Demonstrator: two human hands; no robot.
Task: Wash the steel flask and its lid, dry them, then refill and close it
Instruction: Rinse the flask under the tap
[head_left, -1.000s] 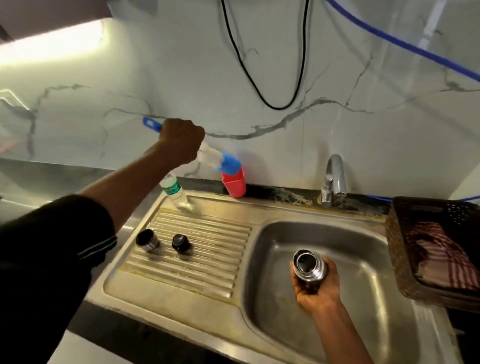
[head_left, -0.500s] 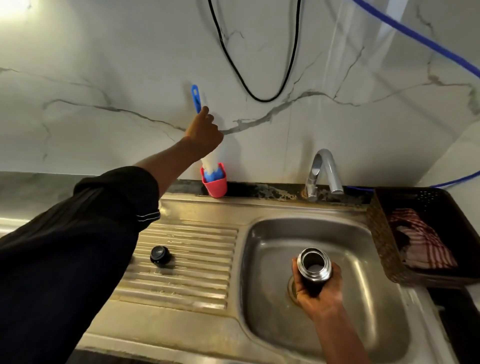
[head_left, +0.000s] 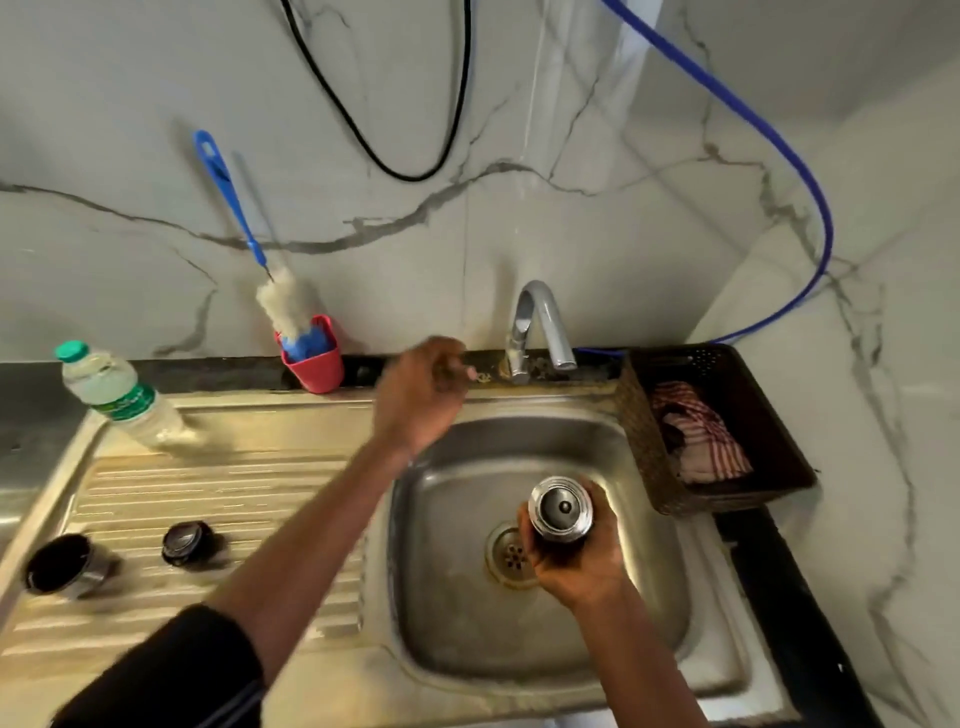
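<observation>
My right hand (head_left: 574, 564) grips the open steel flask (head_left: 560, 509) upright over the sink basin (head_left: 457, 613), above the drain. My left hand (head_left: 423, 392) is blurred in the air over the sink's back rim, left of the tap (head_left: 537, 325), fingers loosely curled and holding nothing. The steel cup lid (head_left: 65, 566) and the black stopper (head_left: 184, 540) lie on the ribbed drainboard (head_left: 218, 499) at the left. The blue-handled bottle brush (head_left: 249, 244) stands in a red cup (head_left: 314, 364) against the wall.
A plastic water bottle (head_left: 117, 395) with a green cap stands at the drainboard's back left corner. A dark woven basket (head_left: 727, 431) with a striped cloth (head_left: 696, 436) sits right of the sink. A black cable and a blue hose hang on the marble wall.
My left hand let go of the brush, which now stands in the red cup, and moved right toward the tap. My right hand kept the flask over the basin.
</observation>
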